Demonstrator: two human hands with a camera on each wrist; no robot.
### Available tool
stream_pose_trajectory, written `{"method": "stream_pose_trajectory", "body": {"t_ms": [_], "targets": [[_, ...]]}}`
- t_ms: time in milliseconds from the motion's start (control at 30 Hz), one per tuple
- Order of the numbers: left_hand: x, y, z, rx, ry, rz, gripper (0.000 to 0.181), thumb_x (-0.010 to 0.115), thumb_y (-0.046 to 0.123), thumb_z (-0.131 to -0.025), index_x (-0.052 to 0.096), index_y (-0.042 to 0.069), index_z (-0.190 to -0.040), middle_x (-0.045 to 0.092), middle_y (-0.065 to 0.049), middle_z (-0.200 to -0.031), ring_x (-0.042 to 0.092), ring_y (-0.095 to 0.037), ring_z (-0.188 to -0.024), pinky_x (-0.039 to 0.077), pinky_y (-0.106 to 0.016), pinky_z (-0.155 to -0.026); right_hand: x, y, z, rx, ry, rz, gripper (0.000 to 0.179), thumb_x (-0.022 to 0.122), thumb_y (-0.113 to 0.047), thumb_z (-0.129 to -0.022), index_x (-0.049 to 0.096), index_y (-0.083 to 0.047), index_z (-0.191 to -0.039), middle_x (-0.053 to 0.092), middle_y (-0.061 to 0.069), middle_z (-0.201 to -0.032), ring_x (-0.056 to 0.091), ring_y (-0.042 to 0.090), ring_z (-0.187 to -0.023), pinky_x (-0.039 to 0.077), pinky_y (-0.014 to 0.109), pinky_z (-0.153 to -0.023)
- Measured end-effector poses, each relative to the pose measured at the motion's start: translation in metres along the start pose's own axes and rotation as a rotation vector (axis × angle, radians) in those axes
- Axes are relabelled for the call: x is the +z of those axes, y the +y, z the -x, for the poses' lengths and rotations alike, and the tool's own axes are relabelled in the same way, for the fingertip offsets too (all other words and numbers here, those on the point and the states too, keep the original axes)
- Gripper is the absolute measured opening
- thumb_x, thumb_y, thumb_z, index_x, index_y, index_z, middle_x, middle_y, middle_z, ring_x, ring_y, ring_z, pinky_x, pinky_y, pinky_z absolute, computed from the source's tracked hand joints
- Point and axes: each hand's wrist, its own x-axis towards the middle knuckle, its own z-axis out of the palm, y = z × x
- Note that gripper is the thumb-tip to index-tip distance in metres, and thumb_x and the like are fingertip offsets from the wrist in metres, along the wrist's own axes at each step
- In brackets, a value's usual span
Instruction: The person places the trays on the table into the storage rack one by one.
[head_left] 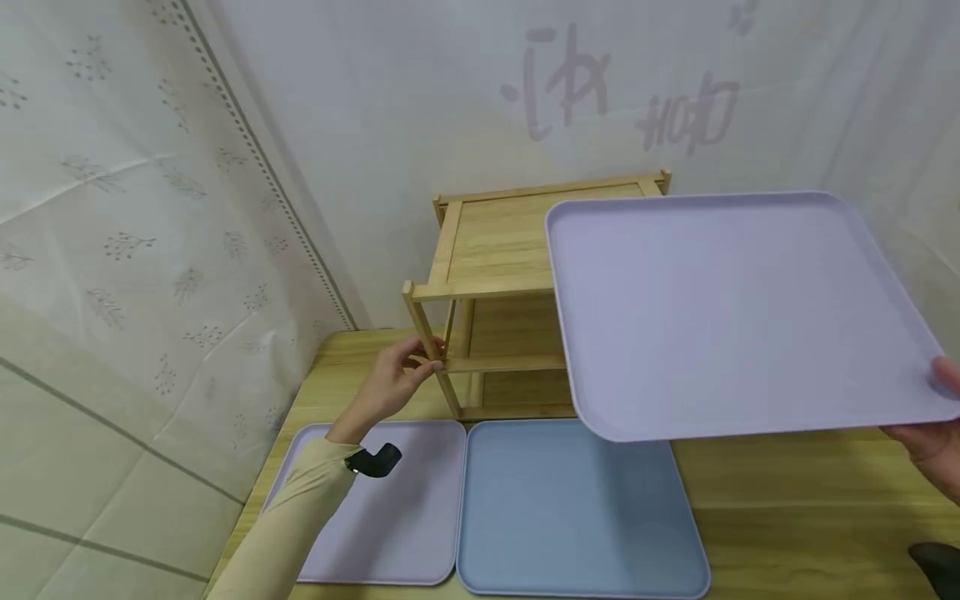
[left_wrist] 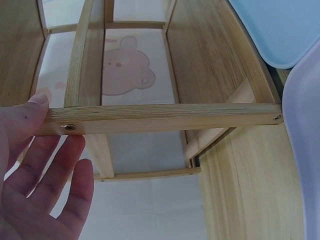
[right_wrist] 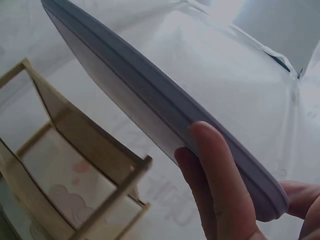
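Lavender tray (head_left: 735,308), a smooth, matte rectangle with rounded corners and a raised rim, is held aloft in the right half of the head view, overlapping the shelf. The right hand (head_left: 930,446) grips its near right corner, fingers on one face and thumb on the other. Left of centre, the left hand (head_left: 397,379) pinches a front post of the wooden shelf (head_left: 495,242), a three-tier frame of squared bars and grained boards; a screw head (left_wrist: 69,127) shows in the left wrist view. At lower centre a blue tray (head_left: 570,508) lies flat, beside a second lavender one (head_left: 412,533) at lower left. Beneath is a wood-grain table (head_left: 810,500). Creased white sheeting (head_left: 360,108) hangs behind; sprig-patterned cloth (head_left: 90,167) fills the upper left.
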Motion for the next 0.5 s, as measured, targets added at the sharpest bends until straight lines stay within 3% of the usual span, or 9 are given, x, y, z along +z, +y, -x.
{"method": "stream_pose_trajectory", "body": {"t_ms": [100, 167, 233, 433, 500], "targets": [[0.001, -0.001, 0.000, 0.007, -0.005, 0.006, 0.025, 0.066, 0.009, -0.091, 0.065, 0.001, -0.115, 0.071, -0.012, -0.103, 0.064, -0.026, -0.096, 0.051, -0.046, -0.082, 0.016, 0.014, -0.015, 0.146, -0.099, -0.263, 0.067, -0.005, -0.030, -0.102, 0.033, 0.004, -0.145, 0.040, 0.035, -0.143, 0.038, 0.050, -0.132, 0.036, 0.058, -0.102], [0.001, -0.001, 0.000, 0.004, -0.005, 0.012, 0.025, 0.066, 0.009, -0.091, 0.065, 0.002, -0.115, 0.071, -0.012, -0.102, 0.064, -0.026, -0.096, 0.051, -0.045, -0.081, 0.025, 0.023, -0.026, 0.199, -0.190, -0.288, 0.070, -0.011, -0.034, -0.100, 0.025, -0.002, -0.151, 0.032, 0.032, -0.150, 0.030, 0.048, -0.137, 0.030, 0.058, -0.107], [0.001, 0.000, 0.000, 0.002, -0.008, 0.011, 0.025, 0.066, 0.010, -0.091, 0.065, 0.002, -0.114, 0.071, -0.011, -0.102, 0.064, -0.025, -0.095, 0.052, -0.044, -0.082, 0.032, 0.030, -0.037, 0.229, -0.231, -0.264, 0.069, -0.012, -0.035, -0.100, 0.021, -0.005, -0.153, 0.030, 0.029, -0.152, 0.030, 0.046, -0.139, 0.030, 0.056, -0.108], [0.001, 0.001, 0.001, -0.011, -0.004, 0.014, 0.024, 0.066, 0.010, -0.091, 0.065, 0.001, -0.114, 0.070, -0.012, -0.102, 0.064, -0.026, -0.096, 0.051, -0.042, -0.083, 0.051, 0.050, -0.065, 0.192, -0.161, -0.143, 0.059, -0.005, -0.020, -0.104, 0.025, -0.005, -0.152, 0.040, 0.026, -0.148, 0.044, 0.044, -0.131, 0.038, 0.059, -0.101], [0.000, 0.012, 0.002, -0.020, -0.002, 0.013, 0.024, 0.065, 0.007, -0.091, 0.064, -0.001, -0.114, 0.070, -0.015, -0.102, 0.064, -0.029, -0.096, 0.050, -0.043, -0.083, 0.055, 0.057, -0.074, 0.166, -0.156, -0.089, 0.056, -0.002, -0.015, -0.104, 0.028, -0.002, -0.150, 0.043, 0.026, -0.146, 0.048, 0.045, -0.128, 0.041, 0.059, -0.098]]}}
